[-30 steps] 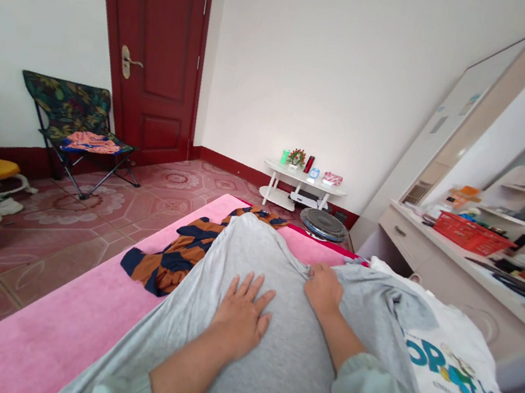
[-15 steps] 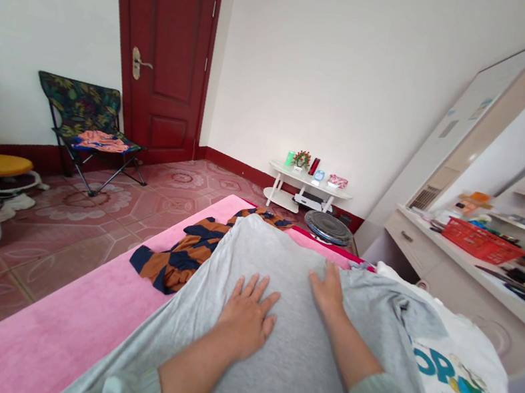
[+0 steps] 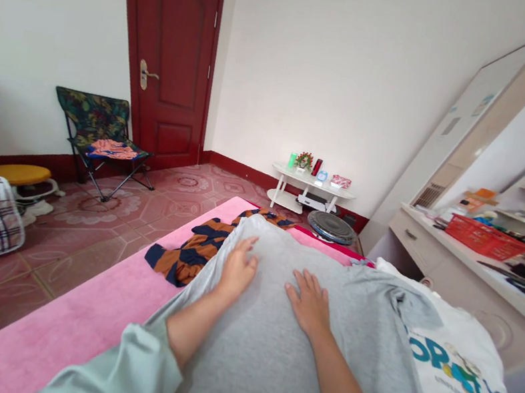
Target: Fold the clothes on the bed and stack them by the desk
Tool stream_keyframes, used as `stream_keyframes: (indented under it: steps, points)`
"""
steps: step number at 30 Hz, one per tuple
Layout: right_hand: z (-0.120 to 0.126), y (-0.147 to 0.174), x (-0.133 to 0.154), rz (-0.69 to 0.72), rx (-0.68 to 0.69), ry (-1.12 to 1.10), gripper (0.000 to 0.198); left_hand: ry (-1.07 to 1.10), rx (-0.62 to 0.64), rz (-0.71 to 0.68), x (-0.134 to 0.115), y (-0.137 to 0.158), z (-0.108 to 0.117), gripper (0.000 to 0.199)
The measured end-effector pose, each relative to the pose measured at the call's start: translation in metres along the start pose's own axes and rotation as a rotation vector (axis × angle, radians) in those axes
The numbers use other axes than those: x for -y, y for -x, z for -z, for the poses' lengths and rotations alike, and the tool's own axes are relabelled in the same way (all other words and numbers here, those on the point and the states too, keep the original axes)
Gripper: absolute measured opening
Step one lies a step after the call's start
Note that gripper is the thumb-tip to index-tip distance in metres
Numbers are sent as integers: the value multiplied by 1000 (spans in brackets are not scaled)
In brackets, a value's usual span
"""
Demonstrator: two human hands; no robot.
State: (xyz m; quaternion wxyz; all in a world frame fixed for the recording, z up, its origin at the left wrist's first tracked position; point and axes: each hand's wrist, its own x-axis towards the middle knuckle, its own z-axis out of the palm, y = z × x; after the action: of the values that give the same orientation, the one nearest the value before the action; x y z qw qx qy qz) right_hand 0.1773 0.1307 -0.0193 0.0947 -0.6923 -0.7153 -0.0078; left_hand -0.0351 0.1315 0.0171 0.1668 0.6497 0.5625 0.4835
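Head view: a grey garment [image 3: 263, 366] lies spread across the middle of a pink cover [image 3: 69, 311], running from the near edge of the scene toward the far end. It is mostly smooth between the two forearms and rumpled on the right, where it meets a white shirt [image 3: 469, 375] with blue-green lettering. Over the garment's far left part is the left hand [image 3: 236, 270], slightly blurred, its grip loose and fairly wide, with the fingers bent and parted; whether it touches the cloth I cannot tell. To its right, the right hand [image 3: 310, 305] is palm down on the grey cloth, its grip wide, with the fingers spread. Both arms wear pale green sleeves [image 3: 125, 369].

Just beside the garment's left edge lies a brown and navy cloth [image 3: 200, 246], bunched on the cover. Farther left stand a folding chair [image 3: 91, 117] with an orange cloth [image 3: 113, 148] on its seat and a yellow stool [image 3: 17, 172]. On the right, a red basket [image 3: 486, 239] sits on a pale dresser [image 3: 456, 275].
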Motion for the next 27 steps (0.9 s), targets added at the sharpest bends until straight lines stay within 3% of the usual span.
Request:
stream_keyframes:
  steps: [3,6,11,14,18,22,27]
  points:
    - [-2,1,1,0,-27,8,55,-156,-109,120,16,-44,25,57]
    - [-2,2,3,-2,-52,5,54,-221,-61,226,36,-75,39,50]
    - [0,3,2,0,-64,-16,53,-224,58,242,55,-92,35,21]
    - [0,3,2,0,-65,-24,54,-221,57,217,57,-99,35,9]
    - [-2,3,1,8,-82,-33,53,-211,-119,221,60,-114,51,11]
    - [-3,3,0,5,-77,-35,53,-188,-315,332,70,-124,73,19]
    - [-3,3,0,1,-76,-47,53,-124,-388,431,79,-116,83,28]
